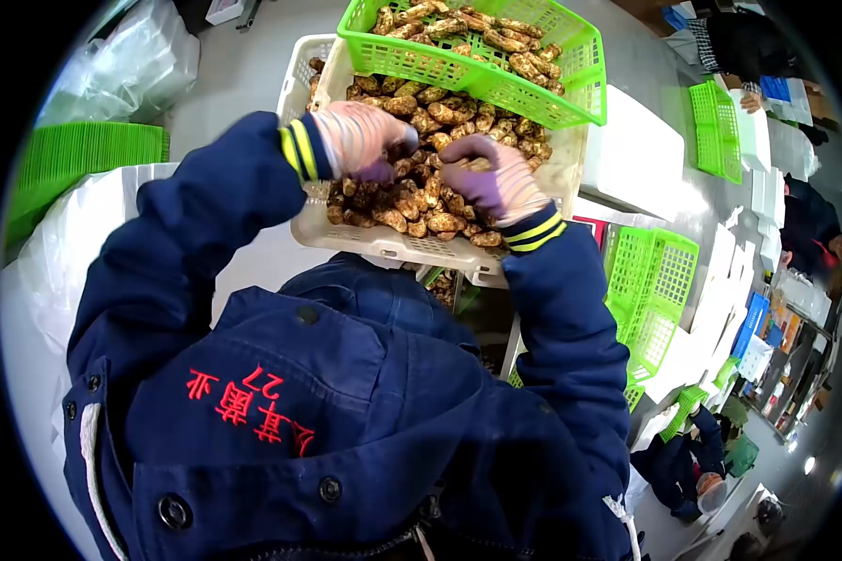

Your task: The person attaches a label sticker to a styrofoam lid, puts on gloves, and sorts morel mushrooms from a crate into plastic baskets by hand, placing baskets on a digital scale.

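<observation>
Stubby brown-and-tan mushrooms (412, 208) fill a large white plastic crate (355, 237) in front of me. My left hand (360, 138), in a striped glove with purple fingers, hangs over the left part of the pile. Its fingers are curled and slightly blurred, and what they hold is hidden. Over the middle right of the pile, my right hand (499, 179) wears a matching glove. Its fingers close around a mushroom (477, 165). A bright green basket (533, 101) with longer mushrooms (486, 35) rests across the crate's far side.
Stacked green baskets (84, 168) and clear plastic bags (126, 70) stand at left. To the right are a white foam box (634, 154), more green baskets (647, 290) and another basket (716, 129). Several other people work further right, one in a dark jacket (675, 467).
</observation>
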`<move>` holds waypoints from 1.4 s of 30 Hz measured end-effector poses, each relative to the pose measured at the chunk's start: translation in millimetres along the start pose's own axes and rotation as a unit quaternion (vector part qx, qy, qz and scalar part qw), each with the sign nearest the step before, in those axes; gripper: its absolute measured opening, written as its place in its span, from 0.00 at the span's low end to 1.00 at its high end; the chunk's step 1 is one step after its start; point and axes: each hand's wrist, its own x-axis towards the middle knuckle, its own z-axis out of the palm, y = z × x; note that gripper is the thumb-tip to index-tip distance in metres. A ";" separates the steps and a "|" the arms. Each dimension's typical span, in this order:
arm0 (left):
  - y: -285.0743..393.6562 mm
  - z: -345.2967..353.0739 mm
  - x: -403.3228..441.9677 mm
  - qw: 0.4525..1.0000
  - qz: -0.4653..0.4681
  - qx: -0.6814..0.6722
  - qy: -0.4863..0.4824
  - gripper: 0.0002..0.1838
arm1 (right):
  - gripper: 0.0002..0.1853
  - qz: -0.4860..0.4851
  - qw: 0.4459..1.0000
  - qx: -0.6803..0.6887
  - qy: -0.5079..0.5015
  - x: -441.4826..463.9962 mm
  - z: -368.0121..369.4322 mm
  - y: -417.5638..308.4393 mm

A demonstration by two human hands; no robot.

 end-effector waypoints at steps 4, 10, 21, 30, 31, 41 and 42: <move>-21.9 -17.0 -18.7 0.909 0.139 -0.383 0.090 0.22 | 0.23 -0.025 0.873 -0.482 -0.065 5.7 35.2 -22.9; -22.8 -4.2 -20.2 0.692 0.134 -0.701 0.106 0.24 | 0.18 -0.059 0.870 -0.480 -0.096 24.0 56.8 -1.3; 21.4 -7.8 5.7 0.825 0.051 -0.550 0.121 0.13 | 0.20 -0.114 0.942 0.228 0.218 -38.3 -18.5 35.6; 179.4 18.4 123.3 0.829 0.089 -0.545 -0.085 0.16 | 0.17 -0.126 0.739 0.360 0.555 -186.3 -70.9 90.3; 196.0 33.9 147.9 0.798 0.078 -0.583 -0.130 0.17 | 0.17 -0.138 0.714 0.324 0.606 -206.5 -78.1 91.4; 346.4 101.3 236.4 0.875 0.035 -0.462 -0.140 0.28 | 0.27 0.003 0.670 0.095 0.737 -276.0 -145.0 276.7; 334.2 101.1 233.6 0.866 0.059 -0.477 -0.134 0.27 | 0.28 0.072 0.704 0.081 0.702 -287.9 -136.8 233.3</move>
